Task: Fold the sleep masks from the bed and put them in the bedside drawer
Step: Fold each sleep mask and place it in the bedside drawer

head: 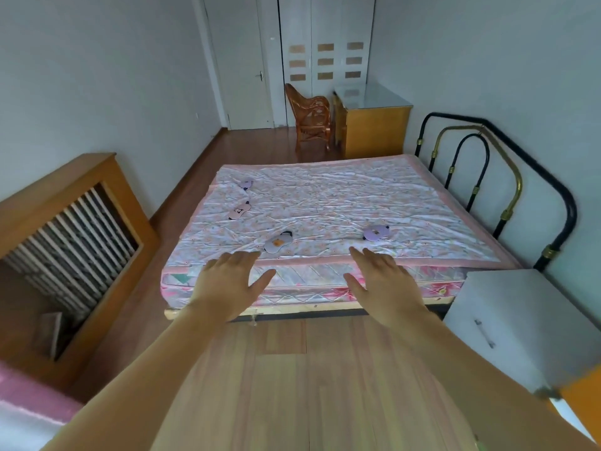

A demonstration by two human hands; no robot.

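On the wide bed with the crumpled pink floral sheet (341, 203), four soft lilac-grey sleep masks lie flat: the nearest grey mask (277, 243) slants up to the right just beyond the left hand (227, 281), the lilac mask (375, 233) lies crosswise just beyond the right hand (383, 281). Two farther masks (240, 212) (246, 182) rest near the left edge. Both hands hover with fingers spread, each grip holding nothing; the white bedside drawer unit (520, 320) stands right.

Count: 4 sleep masks on the bed (325, 203) – far-left mask (246, 182), mid-left mask (239, 211), near-centre mask (277, 243), near-right mask (375, 232). 2 hands: left hand (227, 284), right hand (383, 281). 1 bedside cabinet (527, 320), 1 chair (309, 117), 1 desk (374, 125).
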